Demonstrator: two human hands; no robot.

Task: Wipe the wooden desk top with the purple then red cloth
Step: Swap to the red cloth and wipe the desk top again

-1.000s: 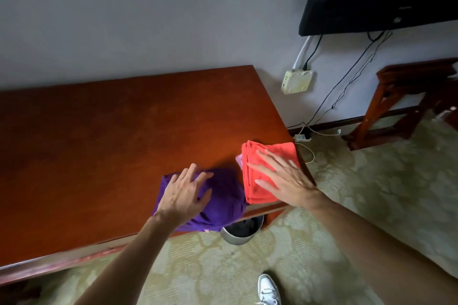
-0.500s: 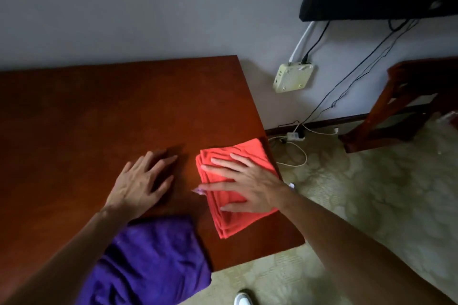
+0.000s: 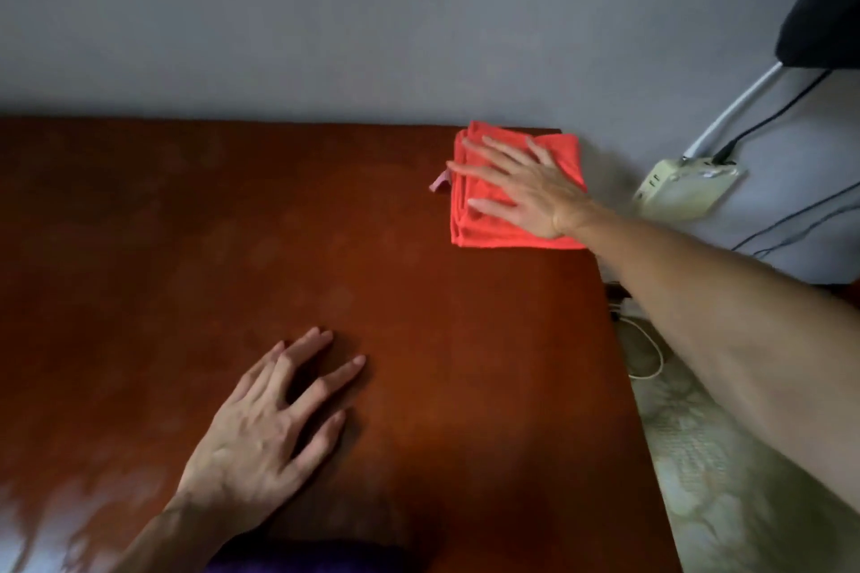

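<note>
I read this as the second half of the job: the red cloth (image 3: 514,195) is the one at work, so the purple pass looks finished and the red pass is under way. My right hand (image 3: 521,188) lies flat on the folded red cloth, fingers straight and spread, pressing it to the desk (image 3: 186,247) rather than gripping it. The cloth sits at the far right corner, about 1 o'clock from me, its back edge close to the wall. My left hand (image 3: 270,423) rests on bare wood at roughly 7 o'clock, fingers loosely spread, holding nothing. The purple cloth (image 3: 302,561) shows only as a dark sliver at 6 o'clock on the near edge. Most of the top to the left, from 9 to 11 o'clock, I judge has yet to get the red cloth.

Compared with half a second ago, the red cloth has gone from mid-desk on the right to the back corner under the same flat palm. The left hand has stayed planted on the wood, and the purple cloth has nearly slipped out of view.
</note>
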